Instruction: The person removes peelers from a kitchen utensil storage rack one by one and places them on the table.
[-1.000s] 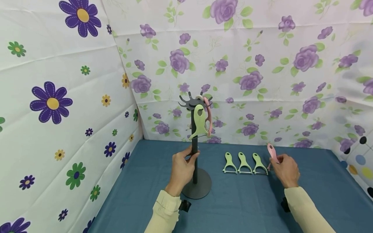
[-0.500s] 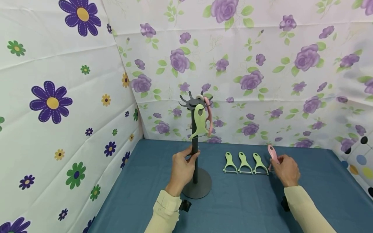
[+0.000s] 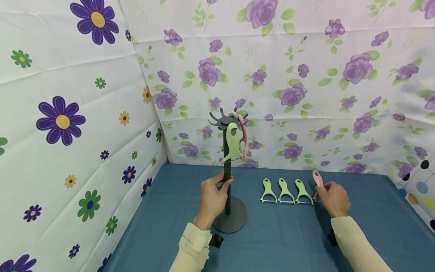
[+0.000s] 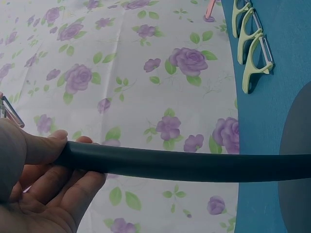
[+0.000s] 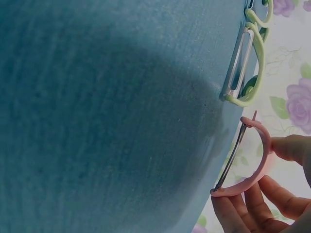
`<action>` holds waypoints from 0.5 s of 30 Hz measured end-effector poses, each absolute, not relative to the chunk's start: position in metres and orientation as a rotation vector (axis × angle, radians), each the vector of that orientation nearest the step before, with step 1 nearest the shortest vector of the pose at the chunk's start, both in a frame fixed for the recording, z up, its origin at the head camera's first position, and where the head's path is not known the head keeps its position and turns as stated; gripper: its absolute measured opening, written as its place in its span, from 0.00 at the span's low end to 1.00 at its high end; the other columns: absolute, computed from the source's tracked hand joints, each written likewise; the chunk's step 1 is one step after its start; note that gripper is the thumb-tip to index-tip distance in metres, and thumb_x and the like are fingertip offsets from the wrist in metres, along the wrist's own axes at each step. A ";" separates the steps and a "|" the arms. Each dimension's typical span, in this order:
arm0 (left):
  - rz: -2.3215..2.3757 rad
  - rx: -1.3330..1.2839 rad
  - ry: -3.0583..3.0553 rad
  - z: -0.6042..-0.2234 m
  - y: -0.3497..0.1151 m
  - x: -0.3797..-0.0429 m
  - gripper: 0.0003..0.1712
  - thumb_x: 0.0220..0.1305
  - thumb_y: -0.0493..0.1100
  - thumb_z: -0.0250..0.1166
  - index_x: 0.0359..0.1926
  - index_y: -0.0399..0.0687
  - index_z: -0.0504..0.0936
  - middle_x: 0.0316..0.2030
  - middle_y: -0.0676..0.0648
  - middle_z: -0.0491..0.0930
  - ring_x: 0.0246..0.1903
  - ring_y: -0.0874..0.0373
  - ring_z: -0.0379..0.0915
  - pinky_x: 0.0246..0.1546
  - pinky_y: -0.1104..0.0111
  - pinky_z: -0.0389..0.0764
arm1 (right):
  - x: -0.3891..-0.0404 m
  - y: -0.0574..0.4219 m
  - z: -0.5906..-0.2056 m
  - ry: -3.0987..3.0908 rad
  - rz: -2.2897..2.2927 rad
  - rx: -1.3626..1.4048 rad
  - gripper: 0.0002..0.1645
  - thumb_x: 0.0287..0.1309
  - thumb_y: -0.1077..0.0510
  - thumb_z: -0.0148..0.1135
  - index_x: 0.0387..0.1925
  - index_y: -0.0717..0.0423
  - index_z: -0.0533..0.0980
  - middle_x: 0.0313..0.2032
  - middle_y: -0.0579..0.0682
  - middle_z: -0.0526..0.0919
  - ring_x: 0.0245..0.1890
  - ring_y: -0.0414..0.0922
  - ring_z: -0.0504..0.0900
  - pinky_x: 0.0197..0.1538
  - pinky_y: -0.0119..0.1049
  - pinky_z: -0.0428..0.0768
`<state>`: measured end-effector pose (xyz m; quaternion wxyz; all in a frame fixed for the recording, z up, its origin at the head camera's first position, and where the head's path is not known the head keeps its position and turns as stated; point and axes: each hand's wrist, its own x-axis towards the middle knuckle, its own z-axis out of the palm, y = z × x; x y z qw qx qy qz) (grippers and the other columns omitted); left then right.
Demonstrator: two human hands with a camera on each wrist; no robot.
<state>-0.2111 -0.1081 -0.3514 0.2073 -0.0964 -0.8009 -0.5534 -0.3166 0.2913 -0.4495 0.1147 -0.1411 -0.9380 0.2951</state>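
My left hand [image 3: 212,196] grips the dark upright post [image 4: 184,165] of a rack, thumb and fingers around it below the hooks. On the rack's hooked top [image 3: 224,120] hang a green peeler [image 3: 233,141] and a pink peeler [image 3: 244,138], with a pale loop behind. At the right my right hand [image 3: 334,198] pinches a second pink peeler [image 5: 260,170] between thumb and fingers, its handle pointing up and its blade low. Just left of that peeler, a row of green peelers lies on the cloth, the nearest one [image 3: 303,192] beside it.
The rack's round base [image 3: 234,219] stands on the blue tablecloth [image 3: 272,241]. Two more green peelers, a middle one [image 3: 285,192] and a left one [image 3: 268,192], lie between rack and right hand. Floral sheets [image 3: 295,49] wall the back and the sides.
Almost nothing has moved. The pink peeler in my right hand sits very slightly lower in the head view; the left hand stays on the post.
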 end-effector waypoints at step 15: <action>-1.546 -0.265 -2.231 -0.351 -0.108 -0.211 0.17 0.73 0.41 0.63 0.59 0.47 0.85 0.48 0.44 0.88 0.52 0.51 0.85 0.53 0.60 0.87 | -0.320 0.292 -0.450 -2.803 0.843 -0.455 0.23 0.68 0.49 0.62 0.48 0.67 0.78 0.41 0.69 0.82 0.36 0.63 0.81 0.34 0.59 0.75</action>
